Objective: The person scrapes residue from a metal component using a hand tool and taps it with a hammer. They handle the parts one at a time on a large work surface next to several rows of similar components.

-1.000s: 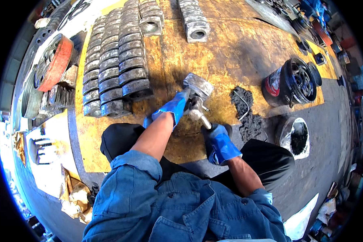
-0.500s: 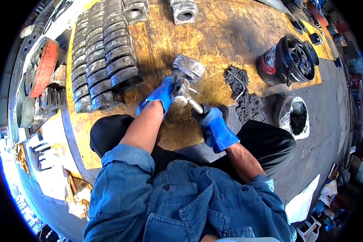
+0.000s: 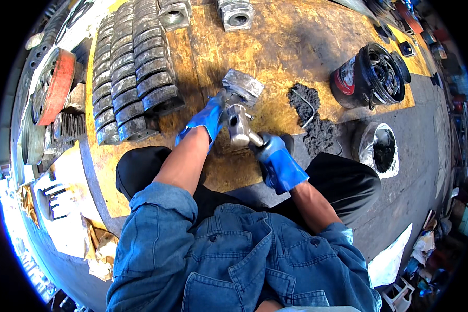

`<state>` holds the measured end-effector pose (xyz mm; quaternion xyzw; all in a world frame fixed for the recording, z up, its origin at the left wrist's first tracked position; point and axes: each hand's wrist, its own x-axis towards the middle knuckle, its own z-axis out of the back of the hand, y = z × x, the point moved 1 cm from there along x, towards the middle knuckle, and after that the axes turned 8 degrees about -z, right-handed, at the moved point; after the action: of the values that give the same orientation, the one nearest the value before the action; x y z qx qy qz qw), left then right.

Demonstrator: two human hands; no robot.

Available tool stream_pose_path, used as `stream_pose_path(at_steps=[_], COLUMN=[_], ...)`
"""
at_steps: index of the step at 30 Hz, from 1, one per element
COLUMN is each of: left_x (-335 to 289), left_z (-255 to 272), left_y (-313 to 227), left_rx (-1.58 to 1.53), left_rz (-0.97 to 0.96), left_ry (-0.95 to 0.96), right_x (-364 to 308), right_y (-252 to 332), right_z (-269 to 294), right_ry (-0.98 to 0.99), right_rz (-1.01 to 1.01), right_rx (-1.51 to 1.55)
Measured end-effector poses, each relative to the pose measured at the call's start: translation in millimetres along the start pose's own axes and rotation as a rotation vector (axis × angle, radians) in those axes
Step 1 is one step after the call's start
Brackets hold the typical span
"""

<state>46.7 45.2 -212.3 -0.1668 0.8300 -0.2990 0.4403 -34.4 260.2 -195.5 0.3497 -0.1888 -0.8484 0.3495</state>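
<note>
Both hands wear blue gloves and meet over a yellow-stained floor (image 3: 296, 47). Left hand (image 3: 208, 118) is curled shut around the near edge of a round grey metal casting (image 3: 243, 86), steadying it; the casting sits just past the fingers at about 1 o'clock from that hand. Right hand (image 3: 275, 156) is closed tight on the handle of a hammer (image 3: 239, 125), whose steel head lies between the two hands, just below the casting and touching or nearly touching it; I cannot tell which. The hammer's long axis runs from the right hand at 4 o'clock up toward the head at 10 o'clock, so the casting lies at roughly 11 o'clock from the right hand. The left hand is the nearer one to the casting.

At 9 o'clock from the hands a stack of curved grey segments (image 3: 135, 78) is laid in rows, with a red-rimmed disc (image 3: 54, 86) beyond it. At 3 o'clock lies a dark heap (image 3: 309, 112) of grit, then a black bucket (image 3: 369, 75) and a bag-lined pail (image 3: 382, 151) of black matter.
</note>
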Motion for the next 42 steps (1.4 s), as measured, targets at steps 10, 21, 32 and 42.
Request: stream_pose_path(at_steps=[10,21,32,42], left_x=[-18.8,-16.2,2.5,16.3], left_z=[-19.7,2.9,11.2,17.3], left_y=[-10.9,-15.8,-6.5,9.9], left_rx=[-0.159,-0.303,-0.032,-0.114], left_rz=[0.039,0.089,0.022,0.062], left_ry=[-0.041,-0.067,0.172,0.192], right_x=[10.4,-5.1,-19.5,-15.7], right_y=[-22.5,8.3,26.3,20.5], right_z=[-17.5,3.8,16.5,5.4], right_ry=[0.028,-0.033,-0.025,0.030], right_rz=[0.018,0.124,0.123,-0.037], right_rx=[0.110,0.017,0.076,0.008])
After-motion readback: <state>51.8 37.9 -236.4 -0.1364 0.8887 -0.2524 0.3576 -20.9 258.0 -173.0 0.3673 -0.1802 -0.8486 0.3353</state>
